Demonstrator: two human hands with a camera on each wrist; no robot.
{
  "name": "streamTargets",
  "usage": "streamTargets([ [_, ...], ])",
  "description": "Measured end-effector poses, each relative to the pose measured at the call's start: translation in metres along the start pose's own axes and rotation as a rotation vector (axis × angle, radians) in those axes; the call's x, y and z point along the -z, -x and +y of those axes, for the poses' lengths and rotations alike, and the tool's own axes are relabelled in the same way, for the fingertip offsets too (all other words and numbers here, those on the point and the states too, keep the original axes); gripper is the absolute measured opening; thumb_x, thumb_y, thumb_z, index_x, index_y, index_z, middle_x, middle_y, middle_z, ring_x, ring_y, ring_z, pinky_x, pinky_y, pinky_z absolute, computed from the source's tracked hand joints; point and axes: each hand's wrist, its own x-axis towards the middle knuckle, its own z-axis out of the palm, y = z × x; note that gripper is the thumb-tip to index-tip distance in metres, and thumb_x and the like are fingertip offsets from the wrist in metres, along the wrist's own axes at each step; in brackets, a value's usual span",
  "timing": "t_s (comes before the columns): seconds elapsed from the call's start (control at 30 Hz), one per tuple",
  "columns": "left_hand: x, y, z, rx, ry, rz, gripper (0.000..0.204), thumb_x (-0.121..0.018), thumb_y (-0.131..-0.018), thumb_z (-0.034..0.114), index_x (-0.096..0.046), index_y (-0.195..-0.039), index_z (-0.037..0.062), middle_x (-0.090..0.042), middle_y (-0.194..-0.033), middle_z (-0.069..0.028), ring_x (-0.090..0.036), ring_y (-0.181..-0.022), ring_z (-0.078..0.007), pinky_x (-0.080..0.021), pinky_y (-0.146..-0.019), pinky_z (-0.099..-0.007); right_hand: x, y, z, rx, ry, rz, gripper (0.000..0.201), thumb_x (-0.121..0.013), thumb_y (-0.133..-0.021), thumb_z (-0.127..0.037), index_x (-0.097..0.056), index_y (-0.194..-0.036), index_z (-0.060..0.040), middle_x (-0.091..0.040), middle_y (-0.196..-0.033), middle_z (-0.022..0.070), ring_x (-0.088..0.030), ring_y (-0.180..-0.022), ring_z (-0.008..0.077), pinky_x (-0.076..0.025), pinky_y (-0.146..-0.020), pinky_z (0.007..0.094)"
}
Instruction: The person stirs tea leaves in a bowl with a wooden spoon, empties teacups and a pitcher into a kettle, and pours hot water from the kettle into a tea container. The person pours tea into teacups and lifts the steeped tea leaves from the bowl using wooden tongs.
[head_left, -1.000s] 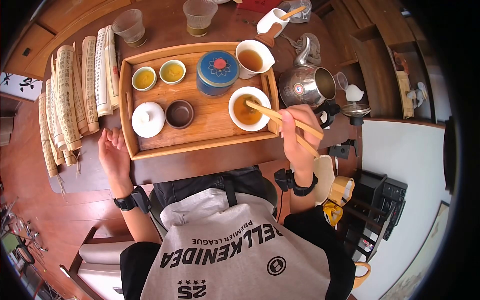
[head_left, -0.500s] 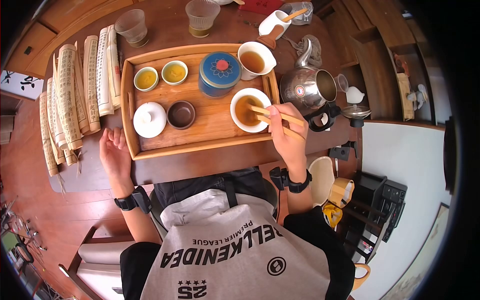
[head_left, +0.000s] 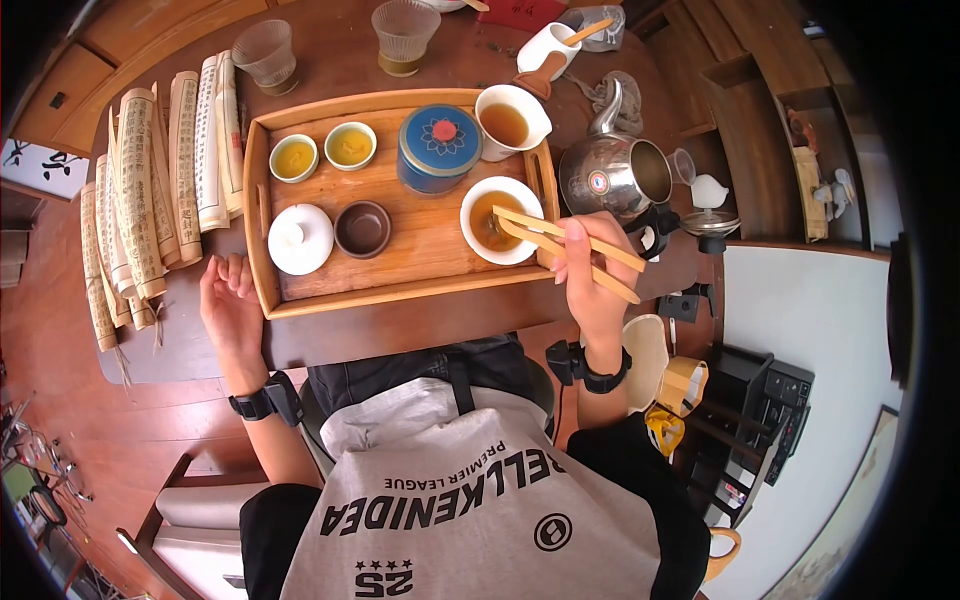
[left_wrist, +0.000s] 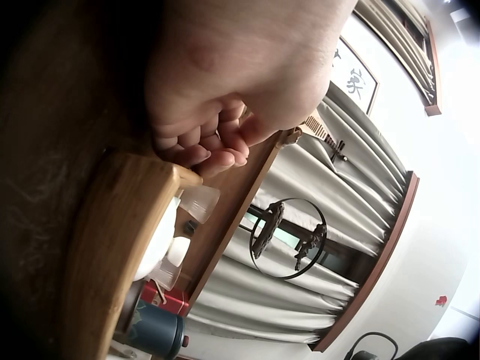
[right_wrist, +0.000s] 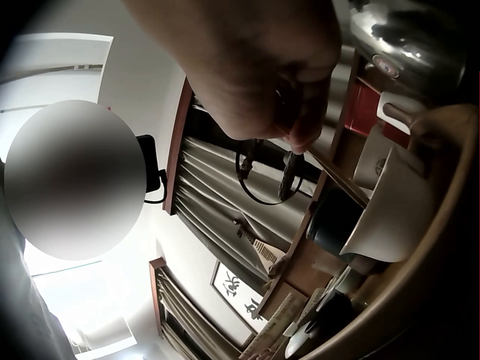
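My right hand [head_left: 597,275] pinches a pair of light wooden tongs [head_left: 545,232] between thumb and fingers. Their tips dip into the amber tea of a white bowl [head_left: 470,235] at the tray's front right, where dark bits show in the liquid. In the right wrist view the bowl [right_wrist: 394,214] stands near the tray's rim, with a tong arm slanting down behind its edge. My left hand [head_left: 232,300] rests on the table by the tray's front left corner, fingers loosely curled and holding nothing. The wooden tray [head_left: 400,290] lies between both hands.
On the tray are a white lid [head_left: 300,240], a dark small cup [head_left: 362,230], two small tea cups [head_left: 294,158], a blue tin [head_left: 438,150] and a white pitcher [head_left: 510,125]. A steel kettle [head_left: 610,175] stands right; bamboo scrolls [head_left: 140,190] lie left; two glasses [head_left: 405,35] stand behind.
My right hand moved left and down toward the bowl, then back to the right, swinging the tongs' tips within the tea. The left hand stays at the tray's corner.
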Motion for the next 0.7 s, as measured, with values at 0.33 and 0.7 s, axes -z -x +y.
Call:
streamTargets([
  [0.33,0.006,-0.001,0.001,0.006,-0.02,-0.01,0.025,-0.05,-0.104,0.019,-0.047,-0.082,0.0078,-0.038,-0.073,-0.0011,-0.037,-0.066,-0.0123,-0.038,-0.069,-0.0257,0.01,0.007,-0.028,0.112,0.117,0.059,0.009,-0.062,-0.097,-0.002,-0.068,-0.095,0.0041,-0.064,-0.084,0.0083,-0.059,-0.061,0.0091,-0.045,-0.055,0.0235],
  [0.7,0.0,0.0,-0.001,-0.011,0.008,0.043,0.025,-0.05,-0.105,0.016,-0.045,-0.082,0.0069,-0.037,-0.073,-0.0012,-0.036,-0.065,-0.0118,-0.036,-0.064,-0.0244,0.003,0.0,-0.001,-0.012,0.113,0.0,0.01,-0.062,-0.097,-0.004,-0.066,-0.093,0.0041,-0.061,-0.08,0.0075,-0.059,-0.061,0.0116,-0.044,-0.055,0.0246],
])
